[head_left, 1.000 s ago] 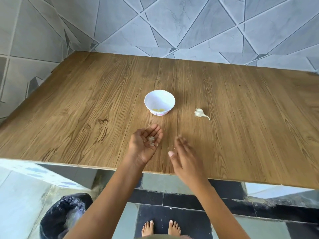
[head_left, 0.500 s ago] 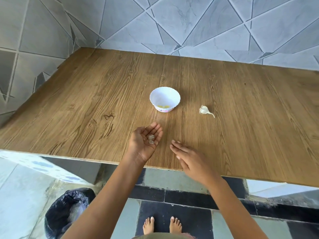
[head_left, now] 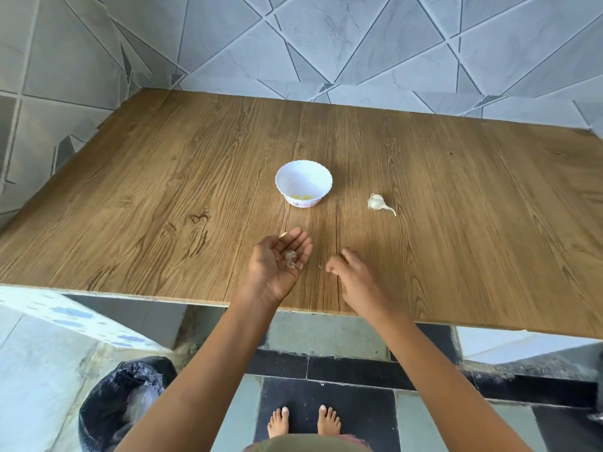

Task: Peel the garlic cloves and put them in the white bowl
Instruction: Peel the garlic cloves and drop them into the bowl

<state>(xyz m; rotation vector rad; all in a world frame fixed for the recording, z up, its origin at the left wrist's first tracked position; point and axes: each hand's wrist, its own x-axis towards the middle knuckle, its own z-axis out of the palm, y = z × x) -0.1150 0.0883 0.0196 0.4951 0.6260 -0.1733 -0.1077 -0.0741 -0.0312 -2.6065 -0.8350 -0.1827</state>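
Garlic skins, thin and greyish, lie in the cupped palm of the left hand, which is turned up with its fingers relaxed, gripping nothing. Just to its right we see the right hand, knuckles up, its fingers curled down toward the table; we cannot tell whether the fingertips pinch anything. Beyond the left hand's fingertips stands the white bowl, apart from both hands, and we make out a few yellowish peeled cloves at its bottom. Beyond the right hand, to the right of the bowl, lies the rest of the garlic bulb, untouched. Below the left forearm, on the floor, we see a bin lined with a black bag. Bare feet stand between the two forearms, and a grey tiled wall rises beyond the table.
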